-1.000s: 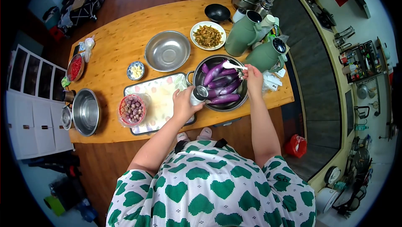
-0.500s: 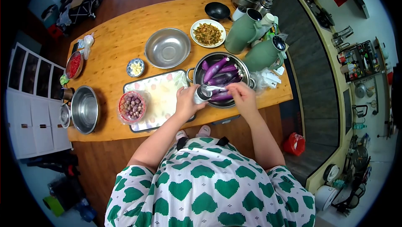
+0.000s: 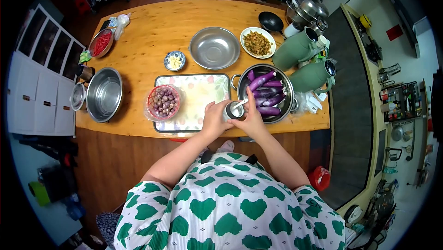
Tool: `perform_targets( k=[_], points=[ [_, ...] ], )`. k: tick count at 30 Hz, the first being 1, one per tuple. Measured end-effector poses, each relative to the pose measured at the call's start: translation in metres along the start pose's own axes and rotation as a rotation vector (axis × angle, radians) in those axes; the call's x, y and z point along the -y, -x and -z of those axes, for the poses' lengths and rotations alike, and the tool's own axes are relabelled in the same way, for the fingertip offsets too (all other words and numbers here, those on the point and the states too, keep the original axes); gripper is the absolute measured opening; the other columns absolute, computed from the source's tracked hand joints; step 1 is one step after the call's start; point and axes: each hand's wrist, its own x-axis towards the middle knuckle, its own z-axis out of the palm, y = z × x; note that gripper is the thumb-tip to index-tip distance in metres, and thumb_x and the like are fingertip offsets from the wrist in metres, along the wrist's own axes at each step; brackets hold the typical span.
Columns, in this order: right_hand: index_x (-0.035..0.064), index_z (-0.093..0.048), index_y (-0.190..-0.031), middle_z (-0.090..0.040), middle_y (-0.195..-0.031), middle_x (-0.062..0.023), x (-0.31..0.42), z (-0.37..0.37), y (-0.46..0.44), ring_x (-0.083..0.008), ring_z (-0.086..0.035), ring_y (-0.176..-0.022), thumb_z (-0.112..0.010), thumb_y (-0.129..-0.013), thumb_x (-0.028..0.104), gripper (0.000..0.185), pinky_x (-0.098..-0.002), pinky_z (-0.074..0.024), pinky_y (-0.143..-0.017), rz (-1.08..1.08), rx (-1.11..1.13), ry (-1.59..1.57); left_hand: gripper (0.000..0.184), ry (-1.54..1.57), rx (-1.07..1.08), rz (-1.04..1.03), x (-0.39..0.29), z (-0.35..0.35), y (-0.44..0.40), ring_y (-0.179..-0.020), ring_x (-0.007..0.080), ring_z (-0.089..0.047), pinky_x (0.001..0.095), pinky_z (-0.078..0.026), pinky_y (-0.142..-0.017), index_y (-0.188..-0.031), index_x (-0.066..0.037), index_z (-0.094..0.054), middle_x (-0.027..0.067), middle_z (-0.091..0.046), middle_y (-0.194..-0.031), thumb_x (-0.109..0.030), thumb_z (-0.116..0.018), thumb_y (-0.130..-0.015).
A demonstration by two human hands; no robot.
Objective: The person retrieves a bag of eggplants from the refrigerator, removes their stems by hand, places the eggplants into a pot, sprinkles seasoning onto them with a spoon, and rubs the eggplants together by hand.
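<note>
My left hand (image 3: 215, 119) is wrapped round a small jar (image 3: 229, 111) held over the table's front edge. A white spoon (image 3: 240, 104) leans in the jar's mouth, its handle pointing up and right. My right hand (image 3: 252, 121) grips the jar from the other side, thumb at its near side and forefinger stretched up beside the spoon. What the jar contains cannot be made out. Just beyond my right hand, purple eggplants (image 3: 262, 81) lie in a steel pot (image 3: 234, 82). Left of my hands is a floral tray (image 3: 196, 94), with a red basket of small shallots (image 3: 164, 102) on it.
Behind the tray stand a wide steel bowl (image 3: 214, 49) and a small dish of garlic (image 3: 175, 60). A plate of cooked food (image 3: 258, 42) and two green flasks (image 3: 295, 49) are at the right. A deep steel basin (image 3: 105, 94) and a bowl of red peppers (image 3: 101, 43) sit left.
The spoon now rests in the jar instead of hanging from my right hand over the eggplants. My right hand has come left onto the jar. The view has turned slightly.
</note>
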Motion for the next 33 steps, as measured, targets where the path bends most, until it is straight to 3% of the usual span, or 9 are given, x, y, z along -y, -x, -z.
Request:
perform_targets(
  k=[2, 4, 7, 11, 14, 17, 21, 24, 33],
  points=[
    [0.0107, -0.011, -0.166, -0.066, -0.125, -0.0207, 0.009, -0.008, -0.002, -0.0336, -0.068, -0.116, -0.090, -0.068, 0.011, 0.125, -0.0410, -0.0546, -0.098, -0.023, -0.021, -0.036, 0.073, -0.005, 0.000, 0.006, 0.003, 0.003, 0.002, -0.116, 0.0339, -0.065, 0.0507, -0.036, -0.113, -0.133, -0.009, -0.059, 0.0120, -0.071, -0.121, -0.023, -0.088, -0.068],
    [0.0105, -0.013, -0.165, -0.065, -0.126, -0.0216, 0.014, -0.010, -0.002, -0.0341, -0.068, -0.116, -0.091, -0.068, 0.014, 0.125, -0.0410, -0.0544, -0.098, 0.008, -0.043, 0.059, 0.076, -0.005, 0.002, -0.006, 0.007, 0.003, 0.002, -0.119, 0.0326, -0.065, 0.0513, -0.035, -0.114, -0.136, -0.010, -0.056, 0.0104, -0.071, -0.124, -0.023, -0.088, -0.068],
    [0.0103, -0.015, -0.165, -0.064, -0.126, -0.0228, 0.022, -0.008, -0.005, -0.0362, -0.068, -0.115, -0.090, -0.067, 0.017, 0.123, -0.0420, -0.0543, -0.098, 0.065, -0.112, 0.201, 0.094, 0.027, 0.042, -0.011, 0.005, 0.003, -0.008, -0.130, 0.0339, -0.059, 0.0534, -0.032, -0.116, -0.148, -0.009, -0.045, 0.0140, -0.062, -0.141, -0.023, -0.089, -0.066],
    [0.0134, -0.012, -0.165, -0.063, -0.124, -0.0208, 0.024, 0.013, -0.023, -0.0331, -0.068, -0.113, -0.088, -0.070, 0.013, 0.122, -0.0412, -0.0550, -0.096, 0.065, -0.213, 0.234, 0.115, -0.023, -0.064, -0.076, -0.009, 0.009, -0.022, -0.147, 0.0415, -0.038, 0.0521, -0.031, -0.118, -0.160, -0.004, -0.025, 0.0258, -0.040, -0.156, -0.030, -0.092, -0.070],
    [0.0131, -0.008, -0.166, -0.063, -0.121, -0.0171, 0.023, 0.040, -0.057, -0.0256, -0.068, -0.108, -0.088, -0.072, 0.006, 0.124, -0.0379, -0.0556, -0.095, 0.137, -0.310, 0.308, 0.108, -0.011, -0.109, -0.091, 0.000, 0.011, -0.026, -0.142, 0.0409, -0.043, 0.0511, -0.032, -0.117, -0.158, -0.005, -0.030, 0.0220, -0.043, -0.155, -0.028, -0.091, -0.073],
    [0.0105, -0.007, -0.165, -0.063, -0.123, -0.0196, 0.025, 0.065, -0.098, -0.0248, -0.067, -0.112, -0.088, -0.072, 0.007, 0.123, -0.0377, -0.0543, -0.099, 0.122, -0.357, 0.211, 0.082, -0.011, -0.175, -0.083, 0.004, 0.015, -0.021, -0.135, 0.0402, -0.048, 0.0499, -0.035, -0.113, -0.150, -0.008, -0.043, 0.0192, -0.049, -0.146, -0.020, -0.084, -0.080],
    [0.0079, -0.009, -0.164, -0.059, -0.136, -0.0250, 0.005, 0.089, -0.154, -0.0343, -0.065, -0.121, -0.088, -0.072, 0.012, 0.121, -0.0422, -0.0521, -0.104, 0.299, -0.452, 0.441, 0.060, -0.032, -0.239, -0.011, 0.001, 0.017, -0.012, -0.130, 0.0379, -0.051, 0.0477, -0.037, -0.110, -0.138, -0.009, -0.055, 0.0172, -0.052, -0.141, -0.015, -0.079, -0.083],
    [0.0105, -0.010, -0.164, -0.056, -0.142, -0.0279, -0.007, 0.101, -0.184, -0.0422, -0.062, -0.125, -0.089, -0.072, 0.015, 0.121, -0.0455, -0.0513, -0.105, 0.218, -0.387, 0.476, 0.048, -0.062, -0.286, 0.061, -0.004, 0.006, -0.011, -0.128, 0.0367, -0.052, 0.0464, -0.038, -0.108, -0.130, -0.010, -0.061, 0.0160, -0.053, -0.138, -0.014, -0.077, -0.085],
    [0.0171, -0.007, -0.166, -0.049, -0.150, -0.0295, -0.081, 0.117, -0.270, -0.0446, -0.053, -0.134, -0.088, -0.072, 0.013, 0.124, -0.0465, -0.0478, -0.110, 0.097, -0.085, 0.547, 0.044, -0.120, -0.442, 0.307, -0.049, -0.059, -0.004, -0.127, 0.0364, -0.052, 0.0453, -0.039, -0.108, -0.127, -0.011, -0.062, 0.0146, -0.054, -0.136, -0.009, -0.076, -0.085]
  ],
)
